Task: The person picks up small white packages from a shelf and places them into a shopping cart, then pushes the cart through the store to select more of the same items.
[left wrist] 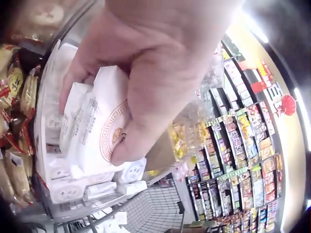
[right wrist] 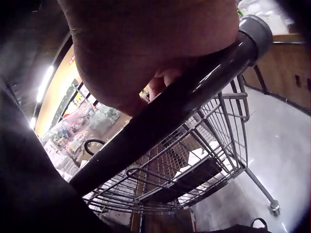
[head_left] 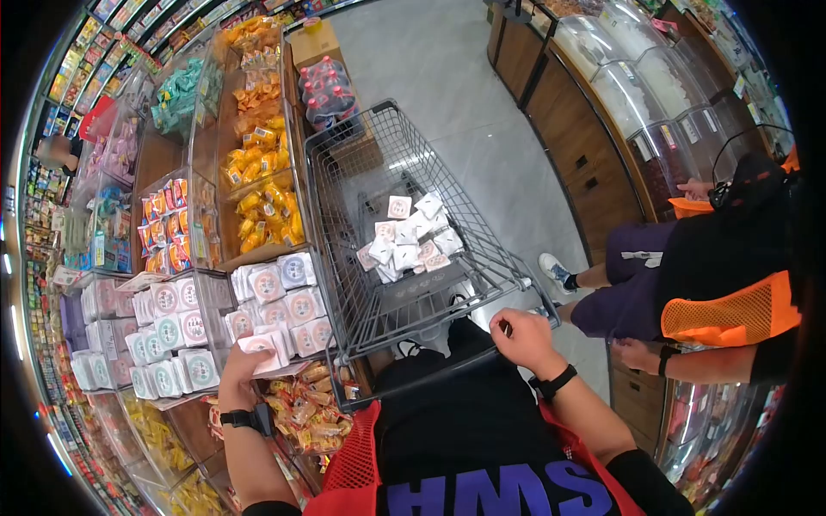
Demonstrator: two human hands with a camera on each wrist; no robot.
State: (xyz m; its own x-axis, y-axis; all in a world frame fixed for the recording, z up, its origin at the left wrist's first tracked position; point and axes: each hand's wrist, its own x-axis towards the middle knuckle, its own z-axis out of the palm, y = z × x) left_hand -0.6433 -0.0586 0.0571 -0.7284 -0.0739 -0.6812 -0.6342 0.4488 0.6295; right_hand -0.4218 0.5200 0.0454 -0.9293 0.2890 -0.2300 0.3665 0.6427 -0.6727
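Observation:
Several square white packets with a reddish ring print [left wrist: 99, 131] are in my left hand [left wrist: 146, 73], thumb across the printed face and fingers on the far side. The head view has this left hand [head_left: 241, 370] at the front edge of a clear bin of similar packets [head_left: 305, 305]. My right hand [head_left: 523, 340] lies over the black handle [right wrist: 160, 109] of a wire cart, its fingers loosely curled beyond the bar and not visibly wrapped round it. In the cart basket [head_left: 323, 224] lies a loose pile of white packets [head_left: 413, 236].
Bins of orange and yellow packages [head_left: 262, 155] run along the left. Bagged pastries [head_left: 310, 408] lie below my left hand. Bottles [head_left: 327, 90] stand on a carton past the cart. At the right, a person in an orange vest [head_left: 731, 310] stands by clear-lidded bins [head_left: 637, 95].

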